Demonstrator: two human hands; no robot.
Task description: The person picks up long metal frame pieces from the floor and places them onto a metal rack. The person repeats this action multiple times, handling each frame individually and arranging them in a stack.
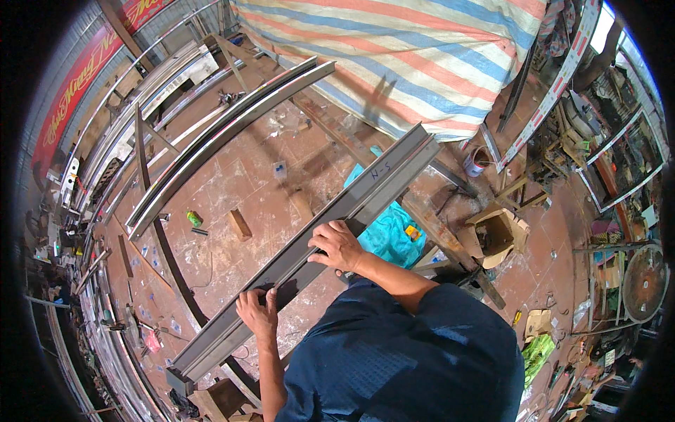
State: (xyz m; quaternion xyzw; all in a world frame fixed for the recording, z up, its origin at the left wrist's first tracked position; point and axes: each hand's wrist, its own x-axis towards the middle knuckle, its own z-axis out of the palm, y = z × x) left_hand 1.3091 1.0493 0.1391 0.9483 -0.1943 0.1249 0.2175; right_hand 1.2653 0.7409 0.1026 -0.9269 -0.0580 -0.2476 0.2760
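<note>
Lots of stuff packed into this workshop shot. The upper middle is taken up by a big striped tarp [394,63] in blue, orange and off-white. A long dark-grey metal profile [290,261] is laid diagonally across the centre, from lower left to upper right, and some handwriting can be seen near its upper end. More long profiles [214,133] are set side by side in the upper left, bent-looking thanks to the fisheye. A teal cloth [383,243] is partly covered by the centre profile, and an opened cardboard box [519,231] is placed at right of centre.

Both hands are put on that centre profile: the left hand [259,311] lower down, fingers bent over it, and the right hand [337,244] nearer mid-frame, fingers half curled. Whether it's properly gripped by either can't be told.

A bucket [477,163], a brown block [240,225] and a green can [194,219] are also scattered about.
</note>
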